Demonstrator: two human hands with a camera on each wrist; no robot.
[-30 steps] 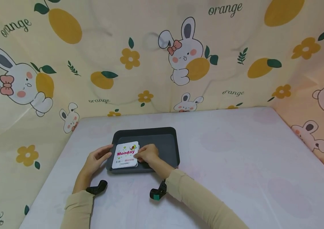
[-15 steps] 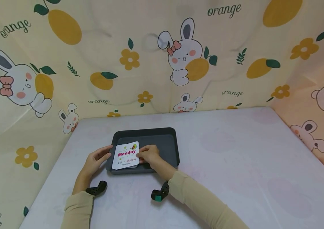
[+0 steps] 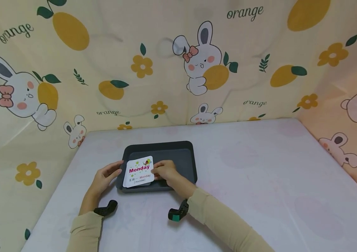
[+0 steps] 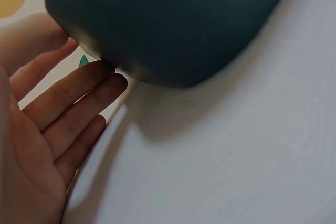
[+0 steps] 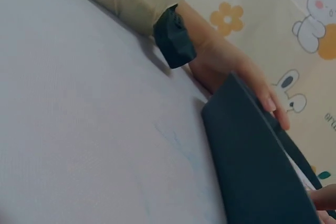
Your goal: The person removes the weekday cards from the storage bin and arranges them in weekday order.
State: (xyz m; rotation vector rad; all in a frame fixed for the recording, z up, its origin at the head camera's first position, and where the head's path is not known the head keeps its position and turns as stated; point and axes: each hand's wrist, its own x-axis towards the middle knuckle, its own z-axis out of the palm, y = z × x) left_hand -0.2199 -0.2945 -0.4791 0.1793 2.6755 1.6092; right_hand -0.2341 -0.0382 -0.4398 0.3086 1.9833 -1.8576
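Observation:
A white "Monday" flashcard (image 3: 138,171) lies in the left part of a dark grey tray (image 3: 183,161). My right hand (image 3: 167,171) pinches this card at its right edge between thumb and fingers. Beneath its lower right corner, a paler card edge (image 3: 146,184) peeks out. My left hand (image 3: 102,178) rests at the tray's left side, fingers loosely extended. In the left wrist view its fingertips (image 4: 118,81) meet the tray's outer wall (image 4: 168,30). Only the tips of my right fingers (image 5: 324,198) show in the right wrist view, past the tray's side.
A white-covered table (image 3: 260,182) stretches around the tray, widest to the right. Behind it hangs a cream cloth (image 3: 165,70) printed with rabbits and oranges, which also runs along both sides. Each wrist carries a black camera mount (image 3: 178,211).
My right hand has shifted slightly to the right with the top card, so more of the card edge beneath shows at the bottom. My left hand keeps its place at the tray.

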